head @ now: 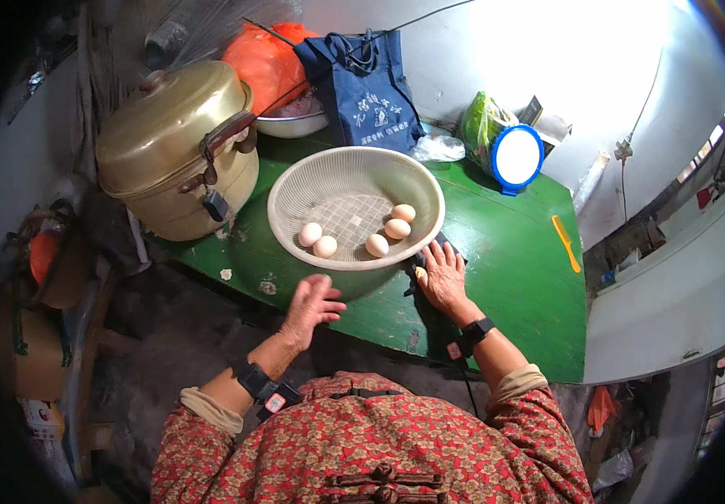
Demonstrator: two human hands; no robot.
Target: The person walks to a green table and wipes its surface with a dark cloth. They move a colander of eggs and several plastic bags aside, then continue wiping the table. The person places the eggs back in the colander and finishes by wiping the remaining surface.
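Note:
A pale plastic colander basket (356,217) sits on the green table in front of me. Several eggs lie in it: two touch at the left, and the others, such as one near egg (376,246), lie in a loose curve at the right. My left hand (315,309) hovers by the table's front edge, short of the basket, fingers spread and nothing in them. Flat beside the basket's right front rim is my right hand (443,277), resting on a black item (422,309) that is mostly covered and hard to identify.
A large lidded metal pot (180,151) stands at the left. Behind the basket are a blue bag (372,88), a bowl (293,124) and an orange plastic bag (268,63). A blue-rimmed round mirror (517,157) and a yellow comb (565,242) are at the right.

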